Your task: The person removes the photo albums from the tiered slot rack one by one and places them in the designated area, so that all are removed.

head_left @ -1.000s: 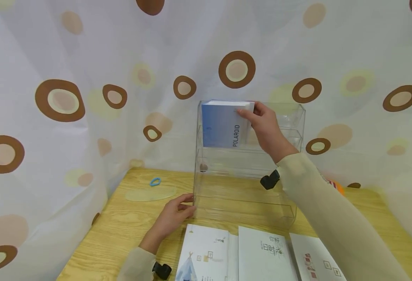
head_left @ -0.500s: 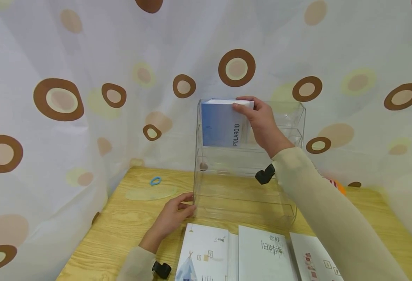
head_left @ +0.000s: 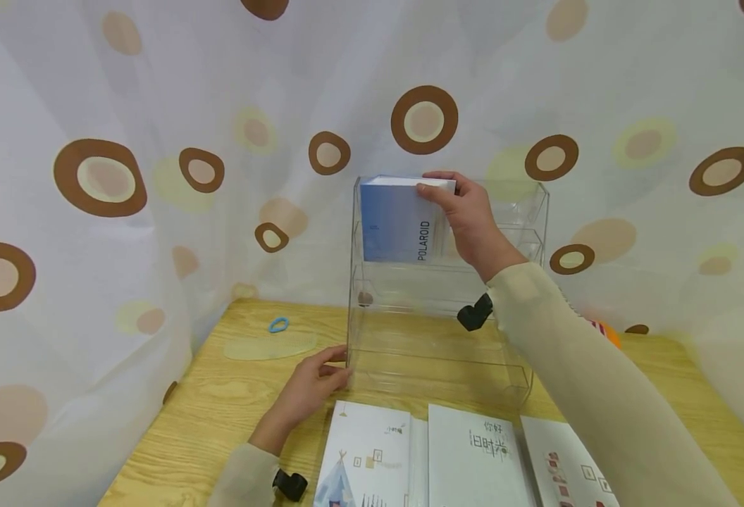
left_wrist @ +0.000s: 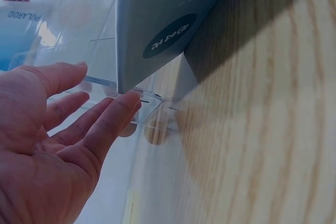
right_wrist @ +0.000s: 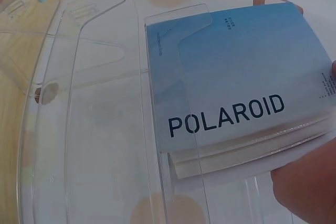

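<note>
A blue book (head_left: 392,222) marked POLAROID stands upright at the left end of the top tier of a clear plastic rack (head_left: 438,356). My right hand (head_left: 473,222) holds it by the top right corner, thumb on the front cover and fingers behind. In the right wrist view, the rack's clear front lip crosses the lower part of the book (right_wrist: 231,66). Low at the rack's left side is my left hand (head_left: 311,386). Its fingertips touch the clear edge in the left wrist view, with the fingers (left_wrist: 105,129) extended and the thumb spread apart.
White books lie in front of the rack: one with a tent picture (head_left: 366,451), one with dark lettering (head_left: 473,465), one partly under my right forearm (head_left: 562,461). A blue ring (head_left: 279,324) and a pale flat oval (head_left: 270,346) lie left. Something orange (head_left: 608,334) sits behind my right arm.
My right hand has slid slightly left along the book's top edge, its fingers now reaching over behind it. The book stays in the top tier, and my left hand stays at the rack's side.
</note>
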`<state>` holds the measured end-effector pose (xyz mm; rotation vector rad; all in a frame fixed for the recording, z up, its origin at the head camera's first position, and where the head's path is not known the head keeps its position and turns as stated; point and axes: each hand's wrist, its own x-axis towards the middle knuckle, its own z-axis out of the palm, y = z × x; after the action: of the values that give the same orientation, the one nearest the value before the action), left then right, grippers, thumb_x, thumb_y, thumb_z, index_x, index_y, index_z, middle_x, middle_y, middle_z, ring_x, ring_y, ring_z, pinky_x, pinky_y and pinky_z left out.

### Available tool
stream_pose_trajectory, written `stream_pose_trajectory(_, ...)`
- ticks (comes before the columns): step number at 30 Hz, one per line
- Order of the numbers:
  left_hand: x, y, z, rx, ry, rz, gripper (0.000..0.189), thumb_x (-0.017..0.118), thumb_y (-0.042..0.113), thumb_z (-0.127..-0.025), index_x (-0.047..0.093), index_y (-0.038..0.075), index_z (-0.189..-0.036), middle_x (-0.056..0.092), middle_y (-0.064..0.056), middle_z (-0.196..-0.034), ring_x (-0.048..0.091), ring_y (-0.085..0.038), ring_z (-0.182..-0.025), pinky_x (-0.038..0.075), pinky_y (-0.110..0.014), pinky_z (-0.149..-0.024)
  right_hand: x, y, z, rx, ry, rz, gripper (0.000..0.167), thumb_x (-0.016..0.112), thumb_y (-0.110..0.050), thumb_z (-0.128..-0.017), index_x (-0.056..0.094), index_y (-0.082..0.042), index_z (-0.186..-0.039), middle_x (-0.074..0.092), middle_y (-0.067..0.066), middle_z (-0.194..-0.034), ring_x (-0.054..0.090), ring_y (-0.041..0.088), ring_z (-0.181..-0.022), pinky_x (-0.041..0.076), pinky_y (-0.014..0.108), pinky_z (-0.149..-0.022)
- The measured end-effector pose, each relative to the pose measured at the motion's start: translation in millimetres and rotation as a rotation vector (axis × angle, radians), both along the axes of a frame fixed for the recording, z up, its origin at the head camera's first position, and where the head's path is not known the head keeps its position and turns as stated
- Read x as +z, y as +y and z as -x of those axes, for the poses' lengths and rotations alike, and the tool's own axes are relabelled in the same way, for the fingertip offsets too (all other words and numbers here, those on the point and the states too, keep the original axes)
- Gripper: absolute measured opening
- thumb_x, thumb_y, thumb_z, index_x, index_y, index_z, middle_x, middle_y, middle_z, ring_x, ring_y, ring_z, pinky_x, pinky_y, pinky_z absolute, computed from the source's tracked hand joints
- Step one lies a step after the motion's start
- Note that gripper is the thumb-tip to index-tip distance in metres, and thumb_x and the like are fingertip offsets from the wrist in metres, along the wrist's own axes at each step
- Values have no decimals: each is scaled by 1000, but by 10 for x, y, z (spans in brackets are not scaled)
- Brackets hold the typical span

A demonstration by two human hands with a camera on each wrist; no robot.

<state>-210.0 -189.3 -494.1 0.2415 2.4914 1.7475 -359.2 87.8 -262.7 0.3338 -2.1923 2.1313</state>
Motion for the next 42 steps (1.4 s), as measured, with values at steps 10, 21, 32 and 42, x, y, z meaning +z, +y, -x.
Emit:
stream_pose_trajectory(10,-9,-8,2,-7,-8,-20,55,68,14,-113,53,1,-164,62,-24,-158,72,-41,-133,70,-45,-103,-10,-37,11,-24,9,15,33,80,-35,-106,72,-21,-134,71,-1,-126,67,24,-118,55,42,-108)
stream_pose_trajectory(21,5,-1,12,-27,-8,-20,55,68,14,-113,53,0,-164,62,-25,-158,71,-42,-134,70,-46,-103,94,-14,-28,-43,55,21,31,80,-35,-106,71,-21,-132,67,-1,-129,60,25,-124,50,46,-115)
stream_pose_trajectory(32,-18,-19,-1,-6,-8,-21,55,69,16,-113,53,1,-164,61,-24,-159,70,-42,-135,70,-45,-103,296,36,-136,-93,131,100,26,81,-33,-105,73,-22,-127,67,-1,-125,61,25,-120,51,41,-107)
stream_pose_trajectory(42,-16,-9,7,-12,-6,-23,55,68,14,-113,53,0,-164,62,-24,-158,71,-41,-134,70,-42,-103,372,245,-307,-91,134,120,28,83,-31,-104,75,-20,-128,66,-2,-121,63,23,-117,52,39,-106)
